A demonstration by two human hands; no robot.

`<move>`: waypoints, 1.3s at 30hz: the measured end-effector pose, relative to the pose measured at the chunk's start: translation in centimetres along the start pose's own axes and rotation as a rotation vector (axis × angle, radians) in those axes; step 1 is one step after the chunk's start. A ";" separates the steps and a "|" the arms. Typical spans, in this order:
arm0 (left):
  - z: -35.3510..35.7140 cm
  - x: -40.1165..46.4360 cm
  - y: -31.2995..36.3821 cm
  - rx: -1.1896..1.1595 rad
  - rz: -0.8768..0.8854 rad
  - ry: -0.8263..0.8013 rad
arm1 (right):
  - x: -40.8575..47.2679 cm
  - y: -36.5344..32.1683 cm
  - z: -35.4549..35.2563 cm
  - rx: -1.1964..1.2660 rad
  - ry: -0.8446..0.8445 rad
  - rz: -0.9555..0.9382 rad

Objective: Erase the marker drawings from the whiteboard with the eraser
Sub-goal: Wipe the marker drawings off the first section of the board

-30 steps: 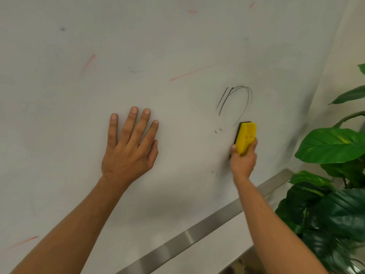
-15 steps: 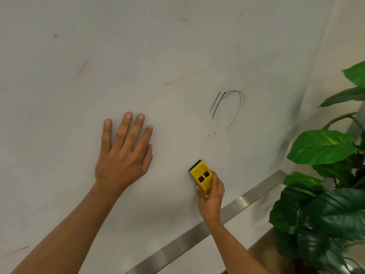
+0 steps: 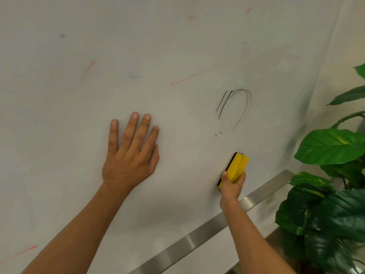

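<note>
The whiteboard (image 3: 177,46) fills most of the view. A thin black oval drawing (image 3: 235,108) with two short strokes on its left sits right of centre. Faint red streaks (image 3: 189,77) and pale blue smudges are scattered higher up and at the lower left. My right hand (image 3: 232,184) grips a yellow eraser (image 3: 237,167) with a black felt side pressed to the board, below the oval and apart from it. My left hand (image 3: 130,155) lies flat on the board, fingers spread, left of the drawing.
A brushed metal rail (image 3: 207,226) runs along the board's lower edge, slanting up to the right. A large-leaved green plant (image 3: 327,194) stands close at the right, beside the board's corner. A beige wall (image 3: 351,36) lies beyond the board's right edge.
My right hand swept the eraser down and left from the oval's lower edge, then back right and upward to just below the oval. My left hand stayed flat on the board.
</note>
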State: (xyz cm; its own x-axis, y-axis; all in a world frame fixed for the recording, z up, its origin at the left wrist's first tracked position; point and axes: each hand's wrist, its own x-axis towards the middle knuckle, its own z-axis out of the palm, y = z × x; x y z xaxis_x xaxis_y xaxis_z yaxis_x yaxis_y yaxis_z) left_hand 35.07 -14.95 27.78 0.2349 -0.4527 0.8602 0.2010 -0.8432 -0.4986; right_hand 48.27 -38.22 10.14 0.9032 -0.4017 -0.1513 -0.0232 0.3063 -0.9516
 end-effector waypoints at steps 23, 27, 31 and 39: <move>0.0 -0.1 0.0 -0.013 0.000 0.004 | -4.5 -5.0 2.5 -0.292 -0.126 -0.632; 0.0 0.0 0.1 -0.016 -0.008 0.012 | -2.0 -6.3 2.1 -0.305 -0.015 -0.529; -0.1 0.0 0.1 -0.018 -0.004 0.002 | 1.6 -10.0 2.6 -0.128 0.124 -0.164; -0.2 0.1 0.1 -0.031 -0.010 0.003 | -4.9 -7.8 3.7 -0.347 -0.117 -0.869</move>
State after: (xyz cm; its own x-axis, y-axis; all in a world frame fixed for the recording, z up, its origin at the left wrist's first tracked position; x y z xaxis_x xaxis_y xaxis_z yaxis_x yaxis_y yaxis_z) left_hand 34.90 -15.10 27.80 0.2300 -0.4447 0.8656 0.1739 -0.8564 -0.4861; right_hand 45.59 -35.42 19.34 0.7010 -0.2737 0.6586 0.5692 -0.3418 -0.7478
